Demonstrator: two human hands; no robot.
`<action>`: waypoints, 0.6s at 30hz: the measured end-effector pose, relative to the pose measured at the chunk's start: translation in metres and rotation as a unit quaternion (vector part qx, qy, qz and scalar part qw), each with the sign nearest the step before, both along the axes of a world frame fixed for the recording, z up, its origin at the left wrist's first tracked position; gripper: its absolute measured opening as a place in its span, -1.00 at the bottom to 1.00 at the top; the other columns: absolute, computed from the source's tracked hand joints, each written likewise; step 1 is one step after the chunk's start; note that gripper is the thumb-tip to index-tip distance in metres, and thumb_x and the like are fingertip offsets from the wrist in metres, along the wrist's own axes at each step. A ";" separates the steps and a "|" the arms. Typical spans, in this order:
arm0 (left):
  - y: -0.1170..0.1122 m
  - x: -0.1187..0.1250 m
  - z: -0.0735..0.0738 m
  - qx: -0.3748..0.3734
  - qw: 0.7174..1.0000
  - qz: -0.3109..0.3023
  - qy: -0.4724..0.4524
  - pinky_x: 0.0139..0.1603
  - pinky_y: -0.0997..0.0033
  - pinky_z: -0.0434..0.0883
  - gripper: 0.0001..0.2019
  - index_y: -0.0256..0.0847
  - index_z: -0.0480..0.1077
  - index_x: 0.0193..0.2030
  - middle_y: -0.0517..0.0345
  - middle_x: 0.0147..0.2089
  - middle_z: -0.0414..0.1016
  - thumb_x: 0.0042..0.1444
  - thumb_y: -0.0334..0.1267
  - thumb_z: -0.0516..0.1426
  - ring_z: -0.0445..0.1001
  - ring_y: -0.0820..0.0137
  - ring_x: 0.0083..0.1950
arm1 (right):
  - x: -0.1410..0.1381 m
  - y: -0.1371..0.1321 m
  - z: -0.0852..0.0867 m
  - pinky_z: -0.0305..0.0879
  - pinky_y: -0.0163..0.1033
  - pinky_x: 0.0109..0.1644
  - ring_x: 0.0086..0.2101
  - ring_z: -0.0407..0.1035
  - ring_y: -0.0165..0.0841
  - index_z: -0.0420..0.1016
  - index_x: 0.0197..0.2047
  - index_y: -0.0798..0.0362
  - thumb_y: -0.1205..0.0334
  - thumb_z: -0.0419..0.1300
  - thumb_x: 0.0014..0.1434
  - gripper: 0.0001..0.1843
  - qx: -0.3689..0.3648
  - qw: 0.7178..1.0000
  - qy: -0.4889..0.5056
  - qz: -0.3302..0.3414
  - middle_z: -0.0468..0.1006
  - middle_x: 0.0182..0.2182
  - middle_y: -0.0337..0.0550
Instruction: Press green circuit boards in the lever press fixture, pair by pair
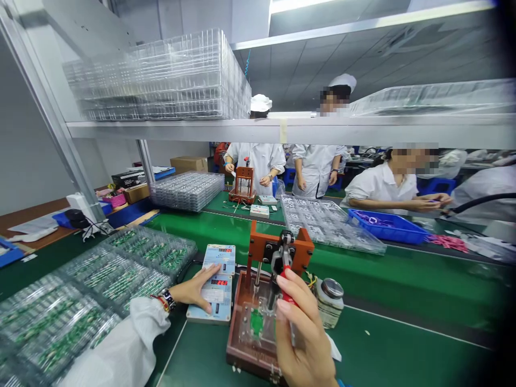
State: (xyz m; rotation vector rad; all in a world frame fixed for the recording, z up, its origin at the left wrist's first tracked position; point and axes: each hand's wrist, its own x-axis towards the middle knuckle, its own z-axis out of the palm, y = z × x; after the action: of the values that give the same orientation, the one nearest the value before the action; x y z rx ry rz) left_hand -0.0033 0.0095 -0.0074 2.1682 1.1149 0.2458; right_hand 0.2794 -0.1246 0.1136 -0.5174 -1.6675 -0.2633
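My left hand (198, 289), with a beaded bracelet at the wrist, lies with fingers spread across two light-blue meter boxes with red digital displays, a rear meter box (226, 258) and a front meter box (221, 313). My right hand (304, 328) has its fingers closed round the red handle (287, 285) of a toggle clamp (286, 244). That clamp is mounted on an orange-brown test fixture (258, 236). Under it, a green circuit board (257, 322) sits in the fixture's clear plate. The right hand hides part of the plate.
Clear trays (121, 274) of green boards cover the left side. A labelled jar (329, 303) stands right behind the fixture. An overhead shelf (181, 130) bears stacked clear trays. Across the green bench are another fixture (244, 183), a blue bin (389, 228) and several people in white.
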 end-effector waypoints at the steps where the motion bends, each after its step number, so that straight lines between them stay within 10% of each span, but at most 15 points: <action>1: -0.001 0.002 0.002 0.008 1.000 -0.006 0.012 0.39 -0.04 -0.35 0.28 -0.10 -0.32 0.45 -0.01 0.48 -0.41 -0.30 0.42 0.22 -0.46 -0.08 0.44 | -0.001 0.000 0.000 0.37 -0.02 0.14 0.16 0.23 -0.13 0.32 -0.03 0.17 0.70 -0.01 0.08 -0.57 0.003 1.000 0.005 0.001 0.37 0.05 0.06; 11: 0.002 -0.002 0.020 0.069 0.997 0.025 -0.007 0.38 0.06 -0.03 0.21 -0.17 -0.19 0.44 -0.07 0.45 -0.16 -0.25 0.34 0.26 -0.12 0.00 0.43 | -0.003 0.007 -0.010 0.44 -0.04 0.01 0.12 0.29 -0.15 0.38 -0.03 0.04 0.60 0.09 0.09 -0.58 -0.008 0.999 0.048 -0.006 0.41 0.07 -0.10; 14: 0.016 -0.036 0.043 0.137 0.983 0.113 -0.038 0.37 0.21 0.05 -0.04 -0.16 -0.11 0.42 -0.02 0.44 -0.08 0.01 0.22 0.19 0.00 0.15 0.41 | -0.005 0.007 -0.009 0.40 -0.01 0.07 0.09 0.32 -0.16 0.42 -0.06 0.04 0.61 0.13 0.06 -0.59 0.004 0.999 0.047 -0.012 0.44 0.05 -0.11; 18: 0.026 -0.107 0.081 0.199 0.956 0.212 -0.024 0.25 -0.11 0.18 -0.49 -0.20 0.19 0.27 -0.08 0.32 0.17 0.25 -0.06 0.10 0.21 0.04 0.29 | -0.008 0.014 -0.021 0.39 0.12 0.08 0.01 0.39 -0.12 0.47 -0.07 -0.07 0.36 0.15 0.19 -0.75 0.003 0.991 0.132 -0.031 0.49 -0.05 -0.11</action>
State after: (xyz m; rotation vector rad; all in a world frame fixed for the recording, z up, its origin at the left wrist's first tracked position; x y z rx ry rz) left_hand -0.1098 0.0356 0.0736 2.2165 1.6075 0.7694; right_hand 0.2717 -0.1107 0.0930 -0.5747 -1.3942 -0.2354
